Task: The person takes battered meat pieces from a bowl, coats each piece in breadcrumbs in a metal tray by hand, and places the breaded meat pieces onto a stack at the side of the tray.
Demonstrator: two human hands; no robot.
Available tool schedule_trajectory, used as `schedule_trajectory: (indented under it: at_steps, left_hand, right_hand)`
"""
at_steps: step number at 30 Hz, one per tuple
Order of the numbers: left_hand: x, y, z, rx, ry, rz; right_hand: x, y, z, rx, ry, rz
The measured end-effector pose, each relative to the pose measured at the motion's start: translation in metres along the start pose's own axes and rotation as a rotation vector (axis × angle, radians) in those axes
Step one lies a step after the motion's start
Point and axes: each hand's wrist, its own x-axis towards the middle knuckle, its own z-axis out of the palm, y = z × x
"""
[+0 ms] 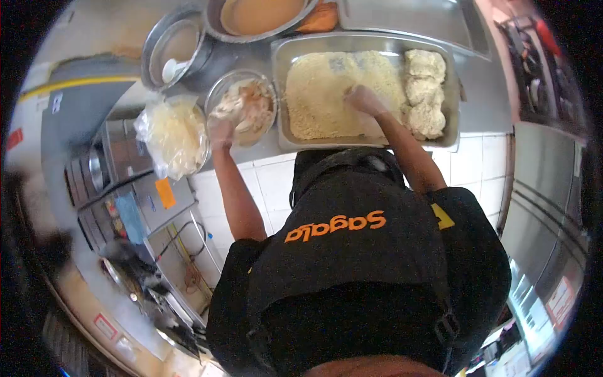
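Note:
My left hand [222, 131] reaches into the near left side of a clear bowl [271, 103] that holds pale, raw-looking meat pieces [253, 103]. Its fingers blend with the pale contents, so their pose is unclear. Over the middle of a deep steel pan [370, 41], my right hand [364, 100] is closed, fingers curled down toward a layer of yellowish crumbs [320, 94]. Whatever it may hold is hidden. Both hands look whitish at the fingers. Several crumb-coated pieces [425, 94] sit in a column along the pan's right side.
Left of the bowl is a clear plastic bag [173, 135] with pale contents. Behind stand a metal pot [151, 60] with a white utensil [173, 70] and a large basin [217, 25] of tan liquid. Beside it lies an orange cloth [319, 17]. A steel tray [411, 16] is behind the pan.

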Motion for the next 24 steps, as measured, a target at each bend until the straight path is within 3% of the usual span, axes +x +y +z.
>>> schedule_trajectory:
  at_steps: [1, 4, 6, 8, 10, 13, 16, 19, 21, 23, 24]
  left_hand:
    - [0.002, -0.010, 0.002, -0.010, 0.012, -0.019]
    - [0.008, -0.023, 0.002, -0.111, 0.070, -0.113]
    - [0.000, -0.016, -0.010, -0.213, 0.189, -0.035]
    - [-0.015, 0.015, -0.043, -0.379, 0.260, 0.039]
    - [-0.030, 0.061, -0.090, -0.608, 0.239, 0.033]
    - [-0.024, 0.061, -0.095, -0.551, 0.146, 0.201]
    - [-0.023, 0.111, -0.114, -0.292, 0.217, 0.327]
    - [0.014, 0.128, -0.088, -0.269, 0.118, 0.407]
    - [0.025, 0.162, -0.071, -0.337, 0.077, 0.431]
    - [0.027, 0.202, -0.066, -0.375, 0.118, 0.454]
    - [0.023, 0.217, -0.069, -0.449, 0.016, 0.427]
  right_hand:
    - [0.005, -0.028, -0.010, 0.040, 0.055, 0.002]
    - [0.016, -0.103, -0.040, 0.498, -0.239, -0.034]
    - [0.038, -0.108, 0.005, 0.610, -0.171, -0.448]
    - [0.047, -0.114, 0.021, 0.767, -0.206, -0.490]
    - [0.043, -0.114, 0.018, 0.922, -0.323, -0.192]
    - [0.042, -0.080, 0.014, 0.992, -0.379, 0.110]
    - [0.055, -0.021, 0.020, -0.372, 0.026, -0.528]
    - [0.023, -0.002, -0.026, -0.209, 0.311, -0.637]
    - [-0.002, -0.017, -0.060, 0.141, 0.155, -0.283]
    - [-0.010, -0.020, -0.073, 0.334, 0.059, -0.045]
    - [-0.011, -0.019, -0.076, 0.356, 0.038, 0.012]
